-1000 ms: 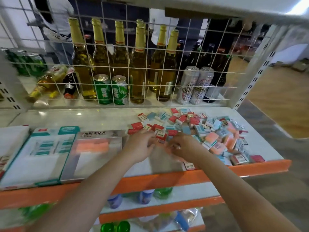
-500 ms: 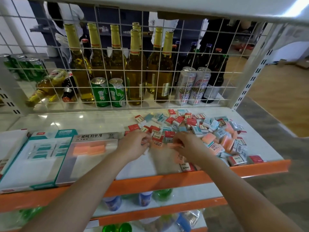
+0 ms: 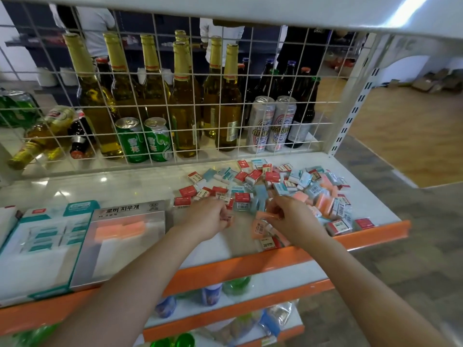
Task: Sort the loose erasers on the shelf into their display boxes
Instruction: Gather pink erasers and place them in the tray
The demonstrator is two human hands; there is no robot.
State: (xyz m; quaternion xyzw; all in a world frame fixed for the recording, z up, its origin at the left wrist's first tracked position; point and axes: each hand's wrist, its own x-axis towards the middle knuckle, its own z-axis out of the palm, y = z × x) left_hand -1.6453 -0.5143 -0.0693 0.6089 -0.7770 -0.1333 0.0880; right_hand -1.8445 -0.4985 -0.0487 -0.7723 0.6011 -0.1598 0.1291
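A pile of loose erasers (image 3: 288, 186) in red, teal and pink wrappers covers the right half of the white shelf (image 3: 120, 186). My left hand (image 3: 208, 217) holds a small pink eraser at the pile's near left edge. My right hand (image 3: 290, 216) pinches a pink eraser (image 3: 265, 214) just above more pink ones (image 3: 260, 229) lying near the shelf's front. A silver display box (image 3: 120, 241) with a few pink erasers inside lies left of my hands. A teal display box (image 3: 47, 241) lies beside it, further left.
An orange lip (image 3: 275, 259) runs along the shelf front. A white wire grid (image 3: 175, 101) behind the erasers fences off glass bottles (image 3: 185, 101) and cans (image 3: 145, 141). A white box edge (image 3: 6, 221) shows at far left. Lower shelves hold bottles.
Both hands stayed at the pile's near edge, moving slightly apart. The right hand now has a pink eraser lifted in its fingertips. The camera moved closer.
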